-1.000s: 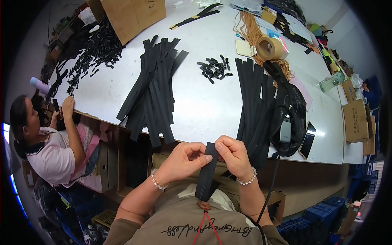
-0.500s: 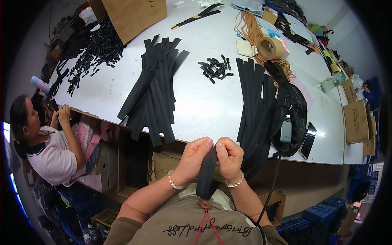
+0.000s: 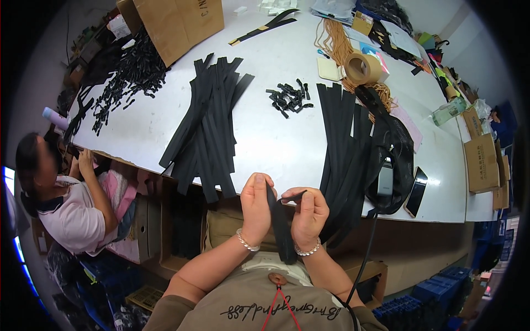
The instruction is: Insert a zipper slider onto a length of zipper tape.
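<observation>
My left hand (image 3: 256, 207) is closed on a black zipper strip (image 3: 281, 231), which hangs down between my hands toward my lap. My right hand (image 3: 309, 218) pinches a small black piece (image 3: 293, 196) that looks like a zipper pull, close beside the strip's upper end. Whether the two touch is hard to make out. Beyond my hands, a small heap of black zipper pulls (image 3: 290, 98) lies on the white table (image 3: 276, 149). One pile of black zipper strips (image 3: 212, 127) lies to its left and another pile (image 3: 342, 143) to its right.
A black bag (image 3: 392, 154) with a grey device and a phone (image 3: 415, 191) lie at right. Behind are a tape roll (image 3: 362, 69) and tan cord (image 3: 334, 44). Far left hold a cardboard box (image 3: 179, 27) and a larger black heap (image 3: 132, 71). A co-worker (image 3: 72, 204) sits at left.
My hands, which were together at the strip's top end, have moved apart. The small black piece now shows in my right fingers, and the strip is held on the left.
</observation>
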`<state>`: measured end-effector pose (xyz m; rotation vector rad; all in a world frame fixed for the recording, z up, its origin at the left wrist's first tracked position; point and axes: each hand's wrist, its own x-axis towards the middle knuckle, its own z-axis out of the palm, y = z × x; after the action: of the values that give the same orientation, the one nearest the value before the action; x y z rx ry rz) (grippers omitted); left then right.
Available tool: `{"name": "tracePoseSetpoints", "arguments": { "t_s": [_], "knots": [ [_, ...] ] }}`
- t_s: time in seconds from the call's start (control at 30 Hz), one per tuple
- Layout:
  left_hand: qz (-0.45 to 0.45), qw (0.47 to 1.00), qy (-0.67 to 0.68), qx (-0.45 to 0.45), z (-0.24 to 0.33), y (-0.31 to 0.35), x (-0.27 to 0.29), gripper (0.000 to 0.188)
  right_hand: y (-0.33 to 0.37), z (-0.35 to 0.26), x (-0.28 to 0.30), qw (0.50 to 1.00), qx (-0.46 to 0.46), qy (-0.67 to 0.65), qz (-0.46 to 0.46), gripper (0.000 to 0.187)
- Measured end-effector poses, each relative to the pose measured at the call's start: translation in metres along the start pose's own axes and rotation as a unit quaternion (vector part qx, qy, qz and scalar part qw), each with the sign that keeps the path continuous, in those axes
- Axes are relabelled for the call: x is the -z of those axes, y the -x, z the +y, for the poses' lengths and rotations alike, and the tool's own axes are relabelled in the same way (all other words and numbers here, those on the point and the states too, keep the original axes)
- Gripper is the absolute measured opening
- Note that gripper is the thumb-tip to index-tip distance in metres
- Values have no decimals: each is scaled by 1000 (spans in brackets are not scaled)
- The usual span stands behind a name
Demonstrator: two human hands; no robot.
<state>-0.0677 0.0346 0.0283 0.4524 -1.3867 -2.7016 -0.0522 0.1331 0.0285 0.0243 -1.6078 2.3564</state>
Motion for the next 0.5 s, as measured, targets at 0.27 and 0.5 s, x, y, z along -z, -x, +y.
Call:
{"name": "tracePoseSetpoints", "arguments": {
  "t_s": [0.27,0.5],
  "knots": [
    [-105,930,-341,-86,25,-14,-14,25,-21,-11,5,981,-168,-23,-91,10],
    [-135,853,-445,-239,26,-92,-23,13,-46,15,34,980,-194,-37,-3,7]
  ]
}}
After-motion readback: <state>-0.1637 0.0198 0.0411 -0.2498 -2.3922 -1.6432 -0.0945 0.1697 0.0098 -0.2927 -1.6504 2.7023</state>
